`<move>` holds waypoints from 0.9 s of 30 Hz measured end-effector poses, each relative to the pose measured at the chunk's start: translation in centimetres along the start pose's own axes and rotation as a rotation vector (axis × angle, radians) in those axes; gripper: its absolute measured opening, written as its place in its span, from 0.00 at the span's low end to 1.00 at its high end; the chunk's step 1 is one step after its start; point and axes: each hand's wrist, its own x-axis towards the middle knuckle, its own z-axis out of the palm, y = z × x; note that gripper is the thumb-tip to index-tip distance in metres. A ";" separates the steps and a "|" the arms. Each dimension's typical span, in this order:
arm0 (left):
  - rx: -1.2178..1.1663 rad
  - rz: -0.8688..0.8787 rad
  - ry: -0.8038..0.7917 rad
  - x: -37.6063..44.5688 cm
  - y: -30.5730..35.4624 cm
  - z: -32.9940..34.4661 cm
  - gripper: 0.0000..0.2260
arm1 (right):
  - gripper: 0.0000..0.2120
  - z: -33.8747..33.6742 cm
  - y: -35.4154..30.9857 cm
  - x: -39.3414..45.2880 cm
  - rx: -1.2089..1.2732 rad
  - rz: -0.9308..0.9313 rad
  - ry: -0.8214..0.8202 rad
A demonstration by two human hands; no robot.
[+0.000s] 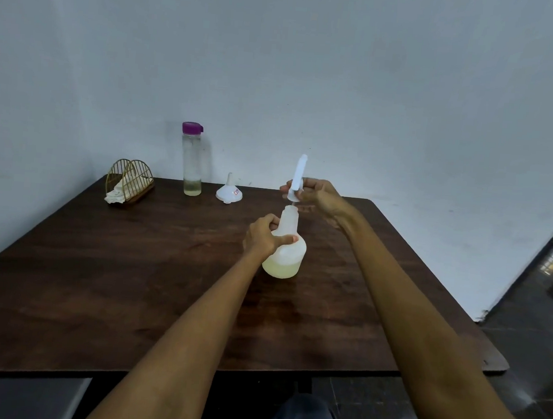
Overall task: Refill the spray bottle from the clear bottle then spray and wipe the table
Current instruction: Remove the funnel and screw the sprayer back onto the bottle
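While left hand (261, 238) grips one spray bottle (285, 246) mid-counter (97, 278), right hand (316, 196) pinches its one sprayer head (297, 178) above, apparently detached. Far edge: one clear bottle (192, 159), one funnel (229, 190).

- A plain eating place or canteen corner, as far as the view tells; a simple room in a home would look much the same.
- A dark brown wooden desk (130, 280) stands against a bare, pale painted wall (344, 82).
- At the desk's far left corner sits a gold wire napkin holder (129, 179) with a crumpled white napkin (116, 193) in it, as on a dining table.
- Dark polished floor tiles (529, 345) show at the right.
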 end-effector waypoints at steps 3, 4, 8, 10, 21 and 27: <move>0.000 -0.006 0.002 0.0 0.0 -0.2 0.23 | 0.12 1.0 2.2 -0.7 -0.035 0.003 0.041; -0.001 -0.008 0.002 0.0 0.0 -0.2 0.23 | 0.13 1.4 2.9 -1.0 -0.007 -0.017 0.083; 0.006 -0.007 0.018 -0.2 0.1 -0.1 0.22 | 0.13 2.5 3.9 -1.3 0.068 -0.102 0.234; 0.009 -0.008 0.024 -0.2 0.1 0.0 0.22 | 0.10 2.9 3.9 -1.3 0.075 -0.117 0.282; 0.000 -0.011 0.050 -0.3 0.2 0.2 0.14 | 0.11 7.3 5.0 -1.4 -0.126 -0.216 0.827; 0.010 0.001 0.060 -0.5 0.1 0.1 0.09 | 0.18 8.4 4.8 -1.1 -0.379 -0.113 0.871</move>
